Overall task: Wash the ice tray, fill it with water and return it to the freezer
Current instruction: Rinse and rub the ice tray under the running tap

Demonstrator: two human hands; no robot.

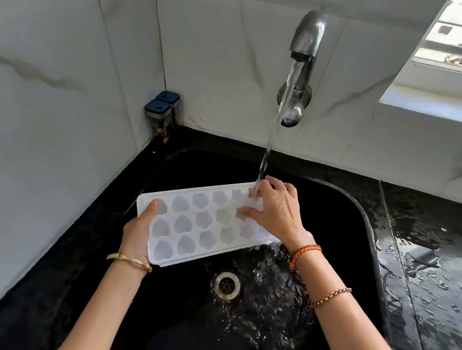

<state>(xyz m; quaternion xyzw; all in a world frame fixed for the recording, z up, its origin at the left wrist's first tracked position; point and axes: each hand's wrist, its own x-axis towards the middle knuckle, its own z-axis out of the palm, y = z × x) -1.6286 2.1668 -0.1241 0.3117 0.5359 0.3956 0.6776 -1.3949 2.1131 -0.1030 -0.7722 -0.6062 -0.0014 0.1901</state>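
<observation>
White plastic ice tray [202, 223] was held over the black sink [362, 214], with tap [307, 37] water falling on its 2 o'clock end. The left hand [140, 228] gripped its 8 o'clock end; the right hand [274, 208] rubbed the cells with loosely bent fingers. Washing was in hand; next it seemed to need levelling for filling.

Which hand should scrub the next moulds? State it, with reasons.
Right. The right hand already lies on the ice tray under the tap's stream; the left hand grips the tray's end.
</observation>
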